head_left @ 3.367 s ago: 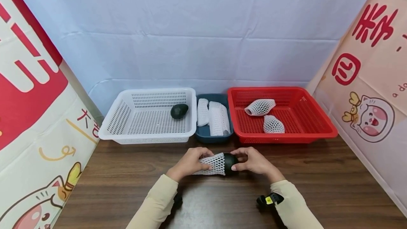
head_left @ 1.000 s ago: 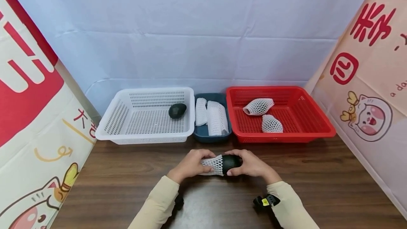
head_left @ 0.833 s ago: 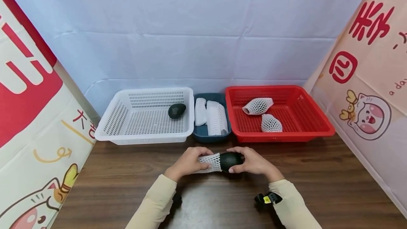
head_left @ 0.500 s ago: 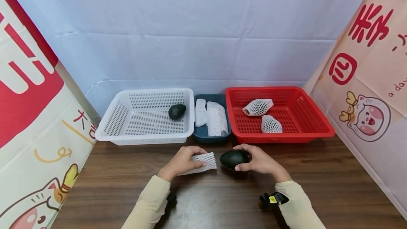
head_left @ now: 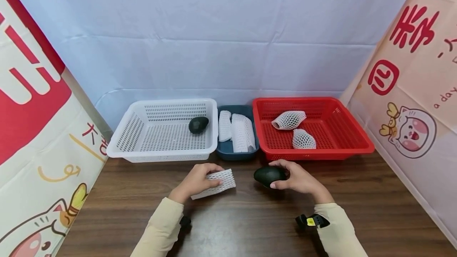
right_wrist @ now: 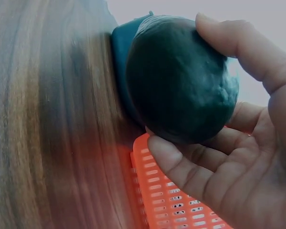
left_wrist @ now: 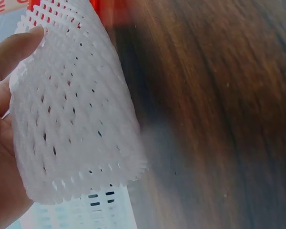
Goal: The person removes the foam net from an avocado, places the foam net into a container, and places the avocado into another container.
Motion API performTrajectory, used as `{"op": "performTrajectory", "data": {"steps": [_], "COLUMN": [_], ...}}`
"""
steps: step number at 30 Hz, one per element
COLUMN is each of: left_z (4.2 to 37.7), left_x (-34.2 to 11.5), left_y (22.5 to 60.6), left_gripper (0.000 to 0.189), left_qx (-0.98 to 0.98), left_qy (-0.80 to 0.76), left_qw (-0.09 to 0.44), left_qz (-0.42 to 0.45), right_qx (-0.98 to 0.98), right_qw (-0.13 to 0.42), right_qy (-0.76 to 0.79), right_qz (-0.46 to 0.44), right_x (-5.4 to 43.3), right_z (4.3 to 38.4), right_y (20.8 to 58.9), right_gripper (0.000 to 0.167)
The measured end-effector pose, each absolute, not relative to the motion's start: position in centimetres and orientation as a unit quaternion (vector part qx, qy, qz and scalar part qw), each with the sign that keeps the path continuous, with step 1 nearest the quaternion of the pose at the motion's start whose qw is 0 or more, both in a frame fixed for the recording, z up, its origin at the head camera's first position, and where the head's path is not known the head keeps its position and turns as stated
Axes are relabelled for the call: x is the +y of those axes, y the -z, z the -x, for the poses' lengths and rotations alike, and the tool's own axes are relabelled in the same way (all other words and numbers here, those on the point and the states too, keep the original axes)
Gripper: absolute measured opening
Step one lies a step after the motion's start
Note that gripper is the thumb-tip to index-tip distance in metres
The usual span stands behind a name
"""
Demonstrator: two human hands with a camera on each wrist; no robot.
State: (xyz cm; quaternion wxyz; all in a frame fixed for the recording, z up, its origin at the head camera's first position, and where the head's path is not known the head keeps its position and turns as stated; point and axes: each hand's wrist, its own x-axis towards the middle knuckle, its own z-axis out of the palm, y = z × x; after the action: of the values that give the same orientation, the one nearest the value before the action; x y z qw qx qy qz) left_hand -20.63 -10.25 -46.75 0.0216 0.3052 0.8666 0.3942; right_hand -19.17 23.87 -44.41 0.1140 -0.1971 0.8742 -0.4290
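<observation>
The dark green avocado (head_left: 269, 175) is in the right hand (head_left: 298, 177), whose fingers curl round its blunter right end and grip it, leaving the narrower end bare and pointing left. The left hand (head_left: 198, 179) pinches a white foam net sleeve (head_left: 225, 180), its fingers bent over the middle of the mesh. The relation to judge here is the gap between these two things: the sleeve's near end and the avocado's narrow tip face each other across a strip of desk (head_left: 235, 225), near but apart. The avocado's long axis runs roughly left to right, while the sleeve slants, its right end farther from the person than its left, so the two are not quite in line. The avocado lies to the right of the left fingers; the right hand alone touches it and is the nearer. In the left wrist view the sleeve looks rather flat; how wide its mouth stands cannot be told, nor whether the avocado touches the desk. Beyond the hands, a blue tray (head_left: 237, 156) of more net sleeves (head_left: 240, 134) sits between a white basket (head_left: 160, 155) holding a second avocado (head_left: 198, 125) and a red basket (head_left: 317, 154) holding two mesh-covered bundles (head_left: 304, 139).
</observation>
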Motion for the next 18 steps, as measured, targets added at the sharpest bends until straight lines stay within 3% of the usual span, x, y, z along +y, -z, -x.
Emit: {"op": "performTrajectory", "data": {"steps": [7, 18], "left_z": [20.66, 20.34], "left_x": [-10.26, -9.47], "left_y": [46.84, 46.51], "left_gripper": [0.027, 0.033], "left_qx": [0.857, 0.854], "left_qy": [-0.413, -0.432], "left_qw": [0.035, -0.024], "left_qz": [-0.307, -0.290], "right_qx": [0.872, 0.878], "right_qw": [0.117, 0.098], "right_qy": [0.434, 0.429], "right_qz": [0.192, 0.191], "right_x": [23.70, 23.82], "right_z": [19.08, 18.80], "right_y": [44.39, 44.84], "right_gripper": [0.064, 0.062]}}
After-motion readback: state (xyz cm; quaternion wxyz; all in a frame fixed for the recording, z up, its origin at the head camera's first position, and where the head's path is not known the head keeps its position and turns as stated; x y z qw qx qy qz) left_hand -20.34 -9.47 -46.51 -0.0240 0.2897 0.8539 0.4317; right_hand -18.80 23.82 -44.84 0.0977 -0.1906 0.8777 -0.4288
